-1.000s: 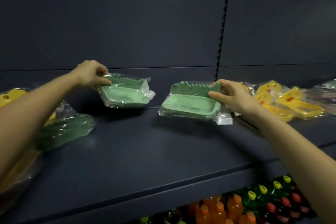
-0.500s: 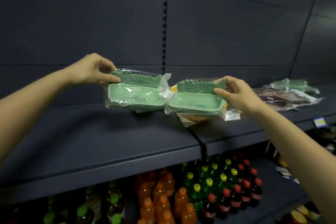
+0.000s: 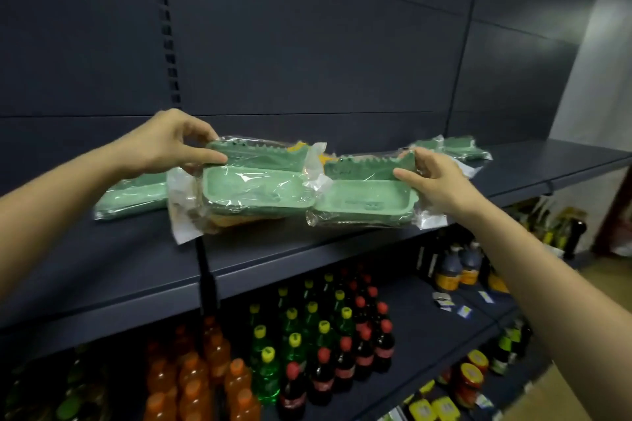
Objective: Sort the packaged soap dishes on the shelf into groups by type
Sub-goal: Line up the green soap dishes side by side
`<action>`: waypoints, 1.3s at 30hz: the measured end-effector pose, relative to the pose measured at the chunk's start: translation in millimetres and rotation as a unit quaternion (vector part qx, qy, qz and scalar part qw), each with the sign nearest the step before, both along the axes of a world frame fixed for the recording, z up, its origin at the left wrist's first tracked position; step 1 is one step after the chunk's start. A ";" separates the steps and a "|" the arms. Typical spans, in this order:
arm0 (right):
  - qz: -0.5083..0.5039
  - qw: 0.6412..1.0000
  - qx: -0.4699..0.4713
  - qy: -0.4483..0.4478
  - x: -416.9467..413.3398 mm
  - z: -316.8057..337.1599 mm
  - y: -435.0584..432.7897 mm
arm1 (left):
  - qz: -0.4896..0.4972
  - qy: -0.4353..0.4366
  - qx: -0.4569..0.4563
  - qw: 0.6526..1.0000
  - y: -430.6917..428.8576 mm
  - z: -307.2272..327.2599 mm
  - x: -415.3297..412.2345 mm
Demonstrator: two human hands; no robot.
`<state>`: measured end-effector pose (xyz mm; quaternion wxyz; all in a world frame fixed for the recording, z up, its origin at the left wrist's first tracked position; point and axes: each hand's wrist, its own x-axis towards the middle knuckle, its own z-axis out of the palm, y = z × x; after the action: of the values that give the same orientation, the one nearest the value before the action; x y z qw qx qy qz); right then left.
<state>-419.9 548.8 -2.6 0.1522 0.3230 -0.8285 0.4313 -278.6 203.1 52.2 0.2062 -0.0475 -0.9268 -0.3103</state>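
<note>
My left hand (image 3: 171, 143) pinches the back edge of a green crocodile-shaped soap dish in clear wrap (image 3: 254, 190), held just above the dark shelf (image 3: 136, 270). My right hand (image 3: 434, 178) grips the right end of a second, identical green wrapped dish (image 3: 362, 203). The two dishes are side by side, their wraps touching. Yellow packaged dishes (image 3: 307, 150) peek out behind and beneath the left one. Another green dish (image 3: 133, 196) lies on the shelf at the left, and more green packs (image 3: 455, 149) lie at the far right.
The shelf's dark back panel rises behind. An upright divider (image 3: 205, 270) splits the shelf front. Below stand rows of orange, green and dark soda bottles (image 3: 307, 345); sauce bottles (image 3: 458, 267) and jars (image 3: 472, 376) sit at lower right.
Both hands have carried their green dishes rightward along the shelf, past the divider. The view has swung right; the far-right green packs look nearer and a green dish appears at left.
</note>
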 end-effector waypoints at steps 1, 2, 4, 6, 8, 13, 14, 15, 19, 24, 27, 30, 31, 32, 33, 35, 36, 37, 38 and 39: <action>-0.005 1.000 -0.009 -0.008 -8.4 -0.8 11.8 | -0.005 -0.001 0.001 1.000 10.0 0.1 -10.8; -0.006 1.000 -0.023 -0.020 -15.3 -2.0 23.5 | -0.012 -0.001 0.000 1.000 20.5 0.4 -22.1; -0.023 0.999 -0.025 -0.033 -35.7 -5.8 48.3 | -0.024 0.001 -0.008 1.000 41.7 1.4 -45.9; -0.036 0.999 -0.025 -0.033 -59.4 -10.3 72.9 | -0.032 0.006 -0.013 0.999 61.2 1.2 -70.7; -0.048 0.998 -0.018 -0.020 -82.5 -12.3 94.7 | -0.038 0.008 -0.013 0.999 77.7 -0.3 -96.8; -0.043 0.998 -0.020 -0.031 -140.7 -0.4 138.5 | -0.051 0.016 -0.005 0.999 121.8 0.6 -164.0; -0.039 0.999 -0.018 -0.032 -155.0 1.8 148.4 | -0.049 0.021 -0.006 0.999 131.6 1.2 -177.2; -0.036 0.999 -0.021 -0.031 -168.6 4.1 158.2 | -0.048 0.026 -0.006 0.998 140.8 1.9 -190.4; -0.026 0.998 -0.044 -0.035 -212.6 9.8 195.6 | -0.046 0.031 0.009 0.998 172.5 4.8 -240.3; -0.032 0.996 -0.064 -0.048 -267.3 9.5 238.9 | -0.043 0.021 0.000 0.999 214.3 6.3 -293.7; -0.020 0.996 -0.072 -0.055 -299.7 5.9 263.1 | -0.039 0.021 0.002 0.999 242.8 5.3 -320.2; -0.004 0.996 -0.062 -0.062 -334.6 3.4 287.9 | -0.032 0.023 0.005 0.999 271.4 1.2 -343.9; 0.002 0.996 -0.059 -0.065 -347.0 3.6 296.6 | -0.026 0.025 0.004 0.999 280.0 -0.6 -351.5; 0.008 0.996 -0.056 -0.067 -361.1 4.3 307.3 | -0.020 0.026 0.006 0.999 290.2 -2.9 -360.2; 0.013 0.996 -0.053 -0.068 -375.6 5.2 318.3 | -0.013 0.025 0.008 1.000 300.6 -4.7 -367.7; 0.028 0.995 -0.053 -0.075 -403.0 7.8 339.6 | 0.002 0.026 0.014 1.000 320.4 -6.9 -380.9; 0.035 0.995 -0.052 -0.080 -415.3 8.7 349.8 | 0.010 0.023 0.022 0.999 329.9 -7.9 -386.9; 0.041 0.994 -0.050 -0.082 -427.6 9.4 360.1 | 0.020 0.020 0.030 0.999 339.6 -8.7 -392.0; 0.046 0.994 -0.048 -0.083 -439.6 10.0 370.2 | 0.029 0.017 0.034 0.999 350.0 -9.6 -397.2; 0.052 0.994 -0.048 -0.085 -451.1 10.1 380.2 | 0.040 0.016 0.032 0.999 360.4 -11.3 -403.1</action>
<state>-871.0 929.1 7.5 0.0737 0.3197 -0.7989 0.5041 -681.7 563.5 40.9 0.2342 -0.0090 -0.9142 -0.3306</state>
